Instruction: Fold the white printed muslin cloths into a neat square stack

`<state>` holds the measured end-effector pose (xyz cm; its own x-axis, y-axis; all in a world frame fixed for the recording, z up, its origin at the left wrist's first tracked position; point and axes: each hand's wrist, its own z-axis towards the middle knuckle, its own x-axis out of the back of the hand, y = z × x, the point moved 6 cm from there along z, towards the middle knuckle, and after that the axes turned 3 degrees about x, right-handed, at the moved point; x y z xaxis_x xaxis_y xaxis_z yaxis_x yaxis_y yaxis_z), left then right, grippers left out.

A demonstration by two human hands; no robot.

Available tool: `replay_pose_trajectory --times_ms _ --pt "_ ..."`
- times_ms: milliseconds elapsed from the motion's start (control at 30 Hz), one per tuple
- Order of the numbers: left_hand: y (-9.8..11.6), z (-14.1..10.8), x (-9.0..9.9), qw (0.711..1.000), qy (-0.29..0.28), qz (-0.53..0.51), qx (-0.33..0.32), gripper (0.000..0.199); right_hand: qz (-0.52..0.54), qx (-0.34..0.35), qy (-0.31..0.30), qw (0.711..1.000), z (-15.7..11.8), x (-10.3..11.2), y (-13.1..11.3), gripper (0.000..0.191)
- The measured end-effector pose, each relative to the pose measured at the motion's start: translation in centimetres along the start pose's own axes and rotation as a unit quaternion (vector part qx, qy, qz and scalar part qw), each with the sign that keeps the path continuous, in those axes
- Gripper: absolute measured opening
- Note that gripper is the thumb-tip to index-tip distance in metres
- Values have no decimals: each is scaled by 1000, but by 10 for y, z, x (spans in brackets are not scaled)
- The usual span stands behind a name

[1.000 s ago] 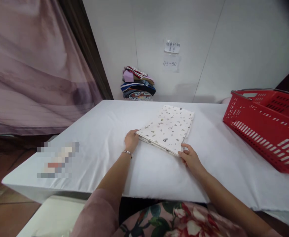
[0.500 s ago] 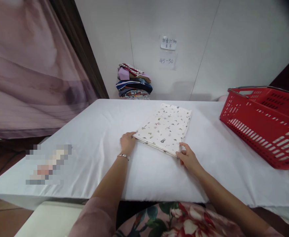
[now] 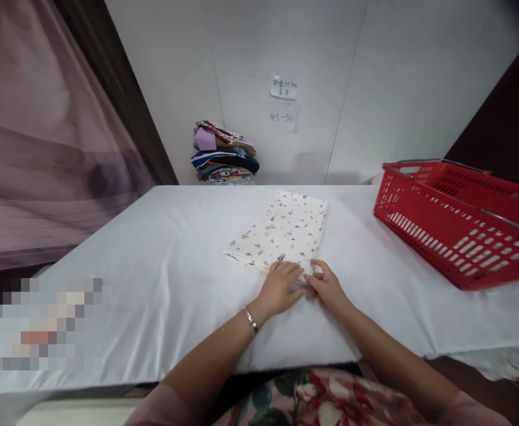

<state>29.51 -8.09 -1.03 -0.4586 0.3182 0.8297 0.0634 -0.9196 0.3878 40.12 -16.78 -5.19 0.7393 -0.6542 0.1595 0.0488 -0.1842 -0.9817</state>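
Note:
A white cloth (image 3: 281,228) with small scattered prints lies on the white-covered table, folded into a flat, layered rectangle. Its near right corner is between my two hands. My left hand (image 3: 281,288), with a silver bracelet at the wrist, reaches over the near edge, fingers on top and thumb lower, closed at the corner. Beside it, my right hand (image 3: 326,287) pinches the same corner between thumb and fingers. The hands almost touch, and they hide part of the near edge. The cloth's near left corner lies free on the table.
A red plastic basket (image 3: 454,236) with metal handles stands on the right of the table (image 3: 174,307). Stacked folded fabrics (image 3: 226,157) sit at the back by the wall. A blurred-out item (image 3: 48,325) lies at left. Paper signs (image 3: 283,115) hang on the wall; a pink curtain (image 3: 41,136) hangs left.
My left hand has left the cloth's near left corner and moved right along the near edge to join my right hand. The view has shifted slightly right.

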Motion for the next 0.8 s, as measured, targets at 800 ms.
replay_pose_trajectory --times_ms 800 --pt "4 7 -27 997 -7 81 -13 16 -213 -21 56 975 109 54 -7 26"
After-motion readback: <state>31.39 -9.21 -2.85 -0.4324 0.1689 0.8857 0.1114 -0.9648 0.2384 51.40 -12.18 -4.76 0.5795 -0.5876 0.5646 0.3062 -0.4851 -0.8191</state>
